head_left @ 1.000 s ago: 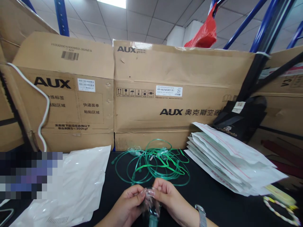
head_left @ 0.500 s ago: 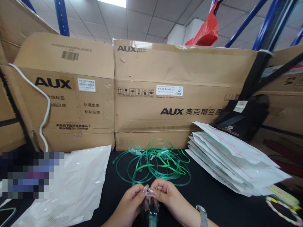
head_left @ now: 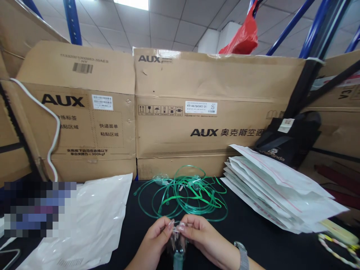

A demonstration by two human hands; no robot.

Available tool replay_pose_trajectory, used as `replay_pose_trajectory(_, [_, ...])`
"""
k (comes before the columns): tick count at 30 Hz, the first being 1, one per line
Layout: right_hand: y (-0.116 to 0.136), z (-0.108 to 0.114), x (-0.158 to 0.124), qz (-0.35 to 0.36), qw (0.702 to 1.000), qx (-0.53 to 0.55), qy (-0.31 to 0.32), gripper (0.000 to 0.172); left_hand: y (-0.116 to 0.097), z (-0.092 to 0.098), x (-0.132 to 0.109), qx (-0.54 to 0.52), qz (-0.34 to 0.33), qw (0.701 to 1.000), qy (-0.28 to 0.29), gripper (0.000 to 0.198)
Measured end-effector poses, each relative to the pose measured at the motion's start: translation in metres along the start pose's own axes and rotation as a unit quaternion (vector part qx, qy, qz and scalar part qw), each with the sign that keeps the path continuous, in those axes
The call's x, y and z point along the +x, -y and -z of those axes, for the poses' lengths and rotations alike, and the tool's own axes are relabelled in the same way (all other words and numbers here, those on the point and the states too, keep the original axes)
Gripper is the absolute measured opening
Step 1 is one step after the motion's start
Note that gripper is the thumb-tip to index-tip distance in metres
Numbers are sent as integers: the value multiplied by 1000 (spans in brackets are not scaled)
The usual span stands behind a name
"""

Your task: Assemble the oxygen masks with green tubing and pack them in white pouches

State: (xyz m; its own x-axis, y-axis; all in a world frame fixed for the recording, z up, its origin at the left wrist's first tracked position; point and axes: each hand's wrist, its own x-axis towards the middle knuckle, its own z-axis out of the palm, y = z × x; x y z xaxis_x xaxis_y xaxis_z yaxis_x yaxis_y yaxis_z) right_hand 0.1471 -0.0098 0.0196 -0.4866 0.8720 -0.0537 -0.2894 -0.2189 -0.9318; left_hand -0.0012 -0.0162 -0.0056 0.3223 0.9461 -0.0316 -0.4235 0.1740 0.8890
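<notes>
My left hand [head_left: 155, 238] and my right hand [head_left: 203, 233] meet near the front middle of the table. Between them is a clear plastic oxygen mask [head_left: 177, 244], its green connector [head_left: 178, 261] pointing toward me. Thumbs and fingertips of both hands pinch the far edge of the mask, one hand on each side. Exactly what the fingertips grip at that edge is too small to make out. Just beyond my hands lies a loose pile of coiled green tubing [head_left: 189, 207] with bright green straps [head_left: 182, 196] and clear plastic pieces [head_left: 161, 180].
White plastic bags [head_left: 84, 221] lie on the left, beside a blurred-out patch. To the right is a stack of white mailer bags [head_left: 278, 187], with a beaded loop [head_left: 334, 247] near it. Cardboard boxes [head_left: 219, 82] wall off the back. A black bag [head_left: 292, 138] leans behind the mailers.
Both hands keep their pinch on the mask and have drifted slightly apart. The green connector has swung a little to the left.
</notes>
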Motion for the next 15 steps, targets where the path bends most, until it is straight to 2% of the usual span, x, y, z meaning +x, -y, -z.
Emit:
replay_pose_trajectory(5, [3,2,-1,-3,1000,-13,2,26,-3,-4,-1,-30,29,999,-21,36])
replay_pose_trajectory(15, [4,-6,-5,-5,998,-51,-31,32,-4,0,-4,51,-17,998,-38,33])
